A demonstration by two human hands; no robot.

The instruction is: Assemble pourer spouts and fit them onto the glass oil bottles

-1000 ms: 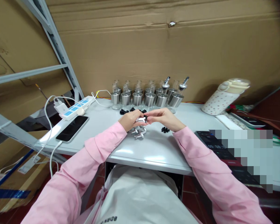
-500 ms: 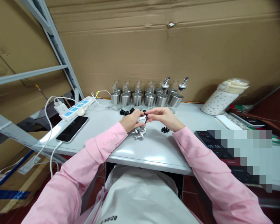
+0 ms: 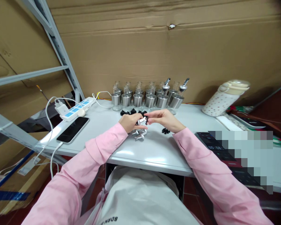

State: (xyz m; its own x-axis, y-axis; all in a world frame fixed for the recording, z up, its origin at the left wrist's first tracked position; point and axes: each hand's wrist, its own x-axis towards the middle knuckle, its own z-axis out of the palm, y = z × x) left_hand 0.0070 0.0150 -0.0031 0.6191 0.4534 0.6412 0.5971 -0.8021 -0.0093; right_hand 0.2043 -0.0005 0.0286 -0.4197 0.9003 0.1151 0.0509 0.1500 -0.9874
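- Silver piece [image 3: 142,120] held in the left hand [image 3: 129,122], fingers clamped on it, above the worktop [image 3: 145,151].
- Right hand [image 3: 166,119]: fingers pinched on a black part [image 3: 146,120] at the silver piece's right end.
- Loose silver pieces [image 3: 140,135] lie just below the left hand.
- Small black bits [image 3: 165,130] near the right hand; steel-sleeved bottles [image 3: 138,100] behind.

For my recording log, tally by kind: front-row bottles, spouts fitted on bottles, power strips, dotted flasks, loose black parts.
Front-row bottles: 6
Fitted spouts: 2
Power strip: 1
Dotted flask: 1
Total: 10
Loose black parts: too clumped to count, left out.
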